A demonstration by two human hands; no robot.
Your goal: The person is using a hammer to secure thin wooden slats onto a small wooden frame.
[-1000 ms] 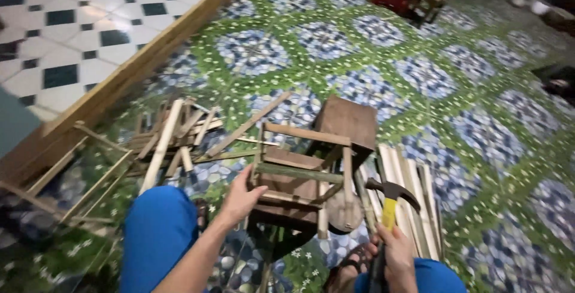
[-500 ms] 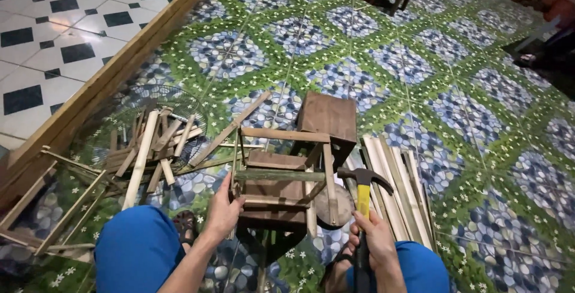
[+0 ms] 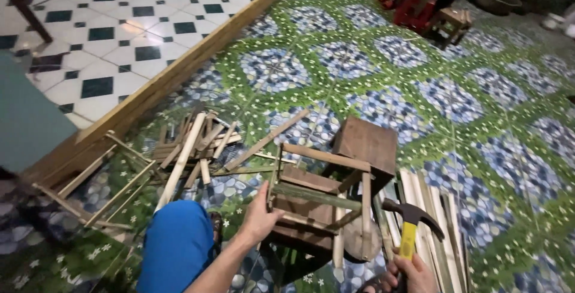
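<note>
Left hand [image 3: 259,215] grips the near-left corner of the small bamboo stool frame [image 3: 317,206], fingers wrapped on its post. Right hand [image 3: 407,275] is fisted on the yellow-handled hammer [image 3: 409,227], head raised just right of the frame. Frame sits between both hands; its top rails run left to right. Hammer hand is slightly nearer the frame's right leg. Loose slats [image 3: 431,221] lie to the right, a stick pile [image 3: 185,149] far left.

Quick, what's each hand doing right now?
Left hand: closed on the wooden frame.
Right hand: closed around the hammer.
</note>
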